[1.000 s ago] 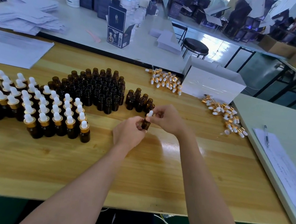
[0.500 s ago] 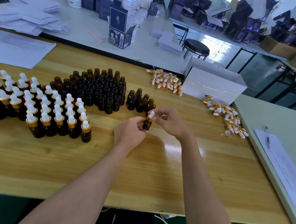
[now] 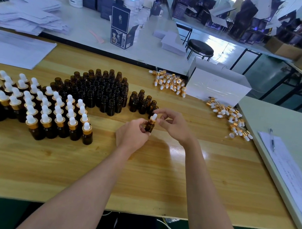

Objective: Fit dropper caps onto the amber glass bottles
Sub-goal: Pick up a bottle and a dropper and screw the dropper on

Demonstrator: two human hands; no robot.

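Amber glass is showing dark between the curled fingers of the left hand (image 3: 132,135), which is gripping a small round bottle (image 3: 149,127) upright over the wooden table (image 3: 159,170). A dropper cap (image 3: 153,118), gold collar under a white rubber bulb, is sitting on the bottle's neck. The right hand (image 3: 175,127) is hovering beside it, thumb and forefinger bent into a loose ring about the bulb; whether they are touching it cannot be told. Capped bottles (image 3: 54,112) are standing in tidy rows to the left, while open-necked bottles (image 3: 100,93) are crowding together behind the hands on the glossy, grained planks. Loose caps (image 3: 169,83) are lying heaped beside a white carton (image 3: 217,85), with a second scatter (image 3: 229,118) trailing toward the table's right edge.
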